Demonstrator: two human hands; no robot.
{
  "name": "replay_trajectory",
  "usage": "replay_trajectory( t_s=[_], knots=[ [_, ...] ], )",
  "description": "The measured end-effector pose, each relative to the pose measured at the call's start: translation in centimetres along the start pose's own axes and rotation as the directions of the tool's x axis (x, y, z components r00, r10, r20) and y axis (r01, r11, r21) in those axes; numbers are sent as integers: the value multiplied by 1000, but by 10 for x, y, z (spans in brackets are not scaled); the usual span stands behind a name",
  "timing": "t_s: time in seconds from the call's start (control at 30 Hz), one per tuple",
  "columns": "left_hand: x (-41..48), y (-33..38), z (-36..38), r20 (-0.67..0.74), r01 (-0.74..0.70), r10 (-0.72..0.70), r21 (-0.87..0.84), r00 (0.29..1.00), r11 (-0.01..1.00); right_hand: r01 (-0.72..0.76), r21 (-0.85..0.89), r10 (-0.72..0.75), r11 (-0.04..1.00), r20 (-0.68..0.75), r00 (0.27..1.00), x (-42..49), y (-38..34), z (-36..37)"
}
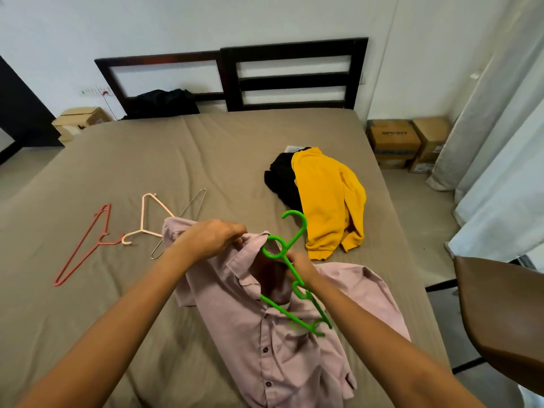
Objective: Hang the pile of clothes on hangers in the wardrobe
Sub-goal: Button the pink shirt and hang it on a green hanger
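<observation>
A pale pink button shirt (265,334) is lifted off the bed in front of me. My left hand (212,237) pinches its collar at the top. My right hand (300,266) grips a bright green plastic hanger (294,278), which lies slanted across the shirt's open neck with its hook pointing up and away. Beyond, a yellow sweatshirt (326,198) lies on top of a black garment (279,178) on the bed. To the left lie a red hanger (85,248), a peach hanger (147,219) and a thin wire hanger (188,213).
The bed (147,160) has a taupe sheet and a dark slatted headboard (282,75), with dark cloth (162,104) bunched at its foot. Cardboard boxes (394,139) and curtains (500,142) stand on the right. A brown chair (500,313) is at my right.
</observation>
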State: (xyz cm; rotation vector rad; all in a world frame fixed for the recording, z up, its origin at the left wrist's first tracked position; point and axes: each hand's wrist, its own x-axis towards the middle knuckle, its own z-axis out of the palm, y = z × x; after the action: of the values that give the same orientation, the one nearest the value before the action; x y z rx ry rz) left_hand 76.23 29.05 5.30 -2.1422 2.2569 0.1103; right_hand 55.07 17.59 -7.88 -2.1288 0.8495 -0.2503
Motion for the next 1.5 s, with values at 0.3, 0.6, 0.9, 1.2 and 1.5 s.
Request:
replay_trajectory(
  t_s=[0.3,0.6,0.9,1.2,1.5],
  knots=[
    [4,4,13,12,220,-222,87,975,972,221,-194,-245,956,-109,963,-29,18,-65],
    [22,14,5,40,187,-198,191,979,964,119,-453,-166,884,-66,984,-42,45,-99],
    [33,37,16,39,236,-256,272,966,933,-196,-59,162,979,-358,919,-53,46,-84],
    [8,-10,40,-15,390,-390,15,921,921,-275,-31,233,961,-446,864,-96,91,-101],
    [10,-5,32,-18,385,-389,-110,921,917,-324,605,459,727,-78,885,-17,51,-33]
  ],
)
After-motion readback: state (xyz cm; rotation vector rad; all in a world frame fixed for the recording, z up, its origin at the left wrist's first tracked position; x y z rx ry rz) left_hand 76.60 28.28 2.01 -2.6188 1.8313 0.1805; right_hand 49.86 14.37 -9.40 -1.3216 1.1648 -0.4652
